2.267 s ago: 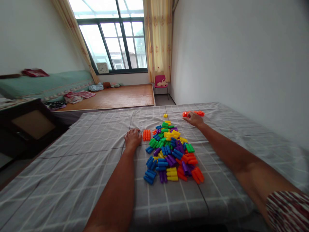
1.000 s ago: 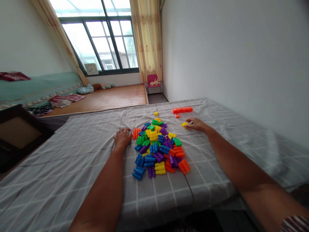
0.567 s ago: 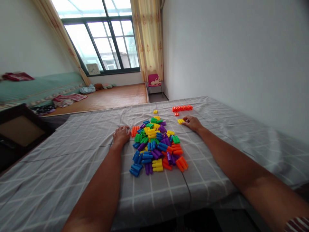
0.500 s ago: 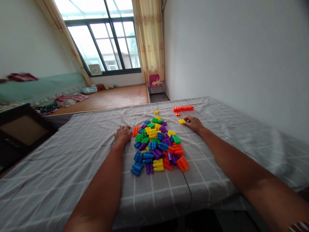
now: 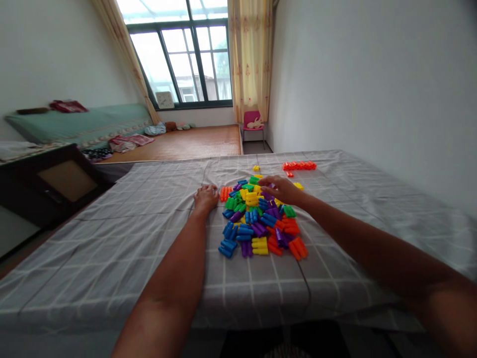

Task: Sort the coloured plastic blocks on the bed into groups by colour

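Right hand (image 5: 280, 190) shifts from the yellow block (image 5: 298, 186) to the pile (image 5: 254, 216).
Left hand (image 5: 206, 198) lies loose, empty; right's grip unclear; a low sweep could scatter the pile.

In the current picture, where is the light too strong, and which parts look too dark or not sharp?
Head view: the window glares, nearly white at the top; head view: the cloth darkens along its near edge; head view: the right forearm looks soft toward the lower right, while the blocks show distinct colours.
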The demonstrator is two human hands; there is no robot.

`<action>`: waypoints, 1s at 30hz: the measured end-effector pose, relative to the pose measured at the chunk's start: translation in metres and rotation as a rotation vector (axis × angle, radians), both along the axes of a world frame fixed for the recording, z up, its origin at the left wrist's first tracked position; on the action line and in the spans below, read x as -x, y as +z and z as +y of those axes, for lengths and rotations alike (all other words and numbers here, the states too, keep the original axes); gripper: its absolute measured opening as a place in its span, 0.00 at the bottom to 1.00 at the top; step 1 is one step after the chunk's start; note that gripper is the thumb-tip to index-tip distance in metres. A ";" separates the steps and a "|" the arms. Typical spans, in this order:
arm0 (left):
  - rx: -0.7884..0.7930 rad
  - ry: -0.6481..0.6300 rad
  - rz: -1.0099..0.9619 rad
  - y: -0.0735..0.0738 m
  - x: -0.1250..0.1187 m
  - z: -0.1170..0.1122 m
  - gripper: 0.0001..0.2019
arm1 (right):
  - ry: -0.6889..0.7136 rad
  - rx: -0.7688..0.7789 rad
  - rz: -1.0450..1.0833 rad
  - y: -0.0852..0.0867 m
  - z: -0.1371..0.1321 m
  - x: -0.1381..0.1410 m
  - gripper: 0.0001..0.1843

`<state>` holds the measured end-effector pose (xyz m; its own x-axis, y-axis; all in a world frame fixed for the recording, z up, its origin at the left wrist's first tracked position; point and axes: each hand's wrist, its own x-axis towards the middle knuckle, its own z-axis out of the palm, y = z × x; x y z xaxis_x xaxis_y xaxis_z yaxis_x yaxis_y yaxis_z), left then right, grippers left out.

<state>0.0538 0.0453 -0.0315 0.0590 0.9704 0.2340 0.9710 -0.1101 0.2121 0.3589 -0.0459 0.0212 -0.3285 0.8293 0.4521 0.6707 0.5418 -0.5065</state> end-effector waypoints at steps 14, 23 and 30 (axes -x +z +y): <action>0.009 -0.005 -0.005 0.001 -0.001 0.002 0.20 | -0.427 0.219 0.618 -0.015 0.032 -0.109 0.21; 0.003 -0.013 0.001 -0.003 0.003 0.010 0.21 | -0.901 0.253 0.354 -0.059 0.037 -0.180 0.13; 0.018 -0.008 0.010 -0.003 0.004 0.011 0.21 | -0.952 0.144 -0.086 -0.049 0.033 -0.182 0.16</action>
